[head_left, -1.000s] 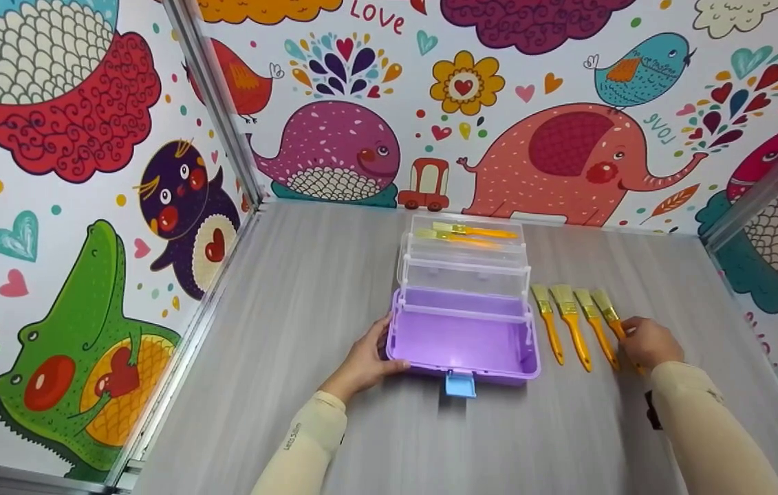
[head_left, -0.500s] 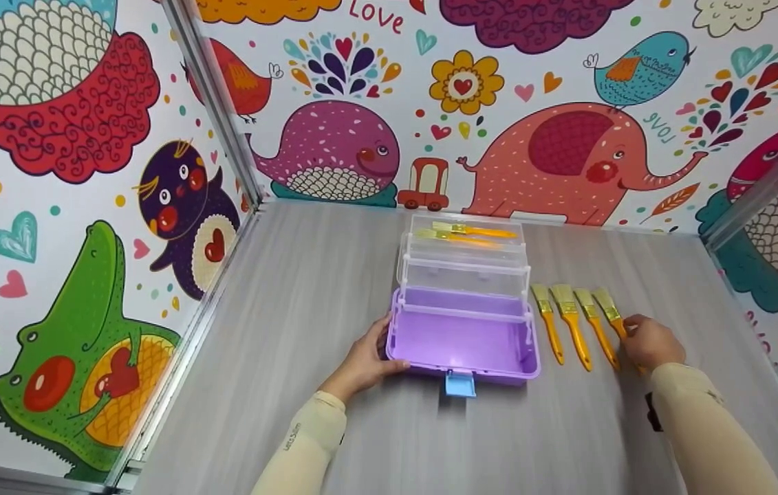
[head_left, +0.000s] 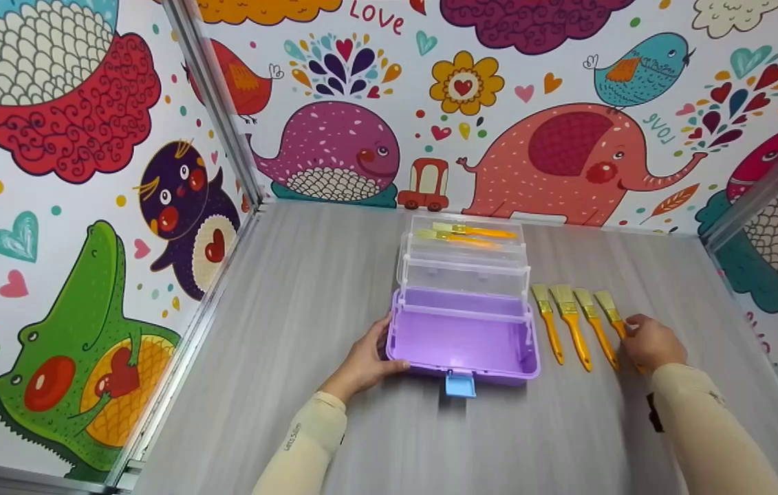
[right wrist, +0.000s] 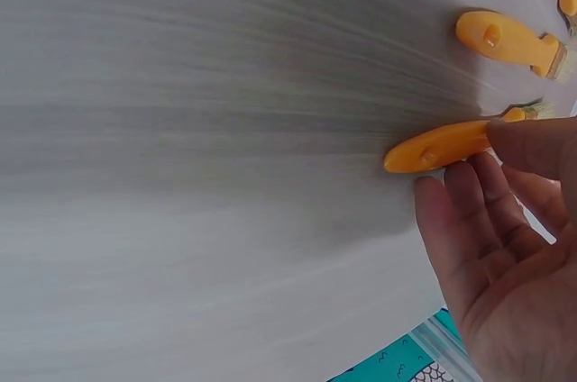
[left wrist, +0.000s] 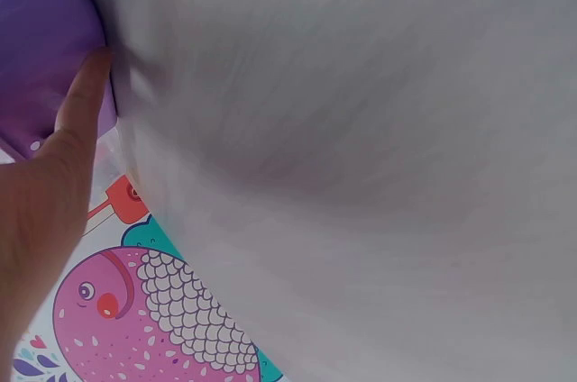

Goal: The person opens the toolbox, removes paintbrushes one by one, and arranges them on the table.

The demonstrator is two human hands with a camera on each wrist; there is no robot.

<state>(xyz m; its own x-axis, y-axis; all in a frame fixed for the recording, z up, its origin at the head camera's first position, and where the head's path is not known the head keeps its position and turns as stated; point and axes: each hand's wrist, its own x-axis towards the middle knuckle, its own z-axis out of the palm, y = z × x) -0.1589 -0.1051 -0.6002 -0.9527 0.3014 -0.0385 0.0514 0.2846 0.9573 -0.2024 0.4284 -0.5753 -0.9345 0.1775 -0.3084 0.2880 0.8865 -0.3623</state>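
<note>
A purple storage box point(head_left: 461, 340) with tiered clear trays point(head_left: 468, 278) and a blue latch point(head_left: 460, 384) stands unfolded on the table. My left hand point(head_left: 366, 361) rests against its front left corner. The thumb lies on the front rim, and in the left wrist view a straight finger point(left wrist: 83, 98) touches the purple wall. To the right of the box, several yellow-handled paintbrushes point(head_left: 571, 330) lie in a row, bristles away from me. My right hand point(head_left: 653, 342) pinches the handle of the rightmost paintbrush point(right wrist: 433, 146) between thumb and fingers, low at the table surface.
Two more paintbrushes point(head_left: 474, 231) lie in the farthest clear tray. The grey table point(head_left: 306, 275) is bounded by cartoon-printed walls point(head_left: 533, 82) at the back and sides, with metal framing point(head_left: 217, 103) in the left corner.
My right hand has shifted very slightly right with the rightmost paintbrush, whose bristle end sits a touch nearer to me. The left hand and the box have not moved.
</note>
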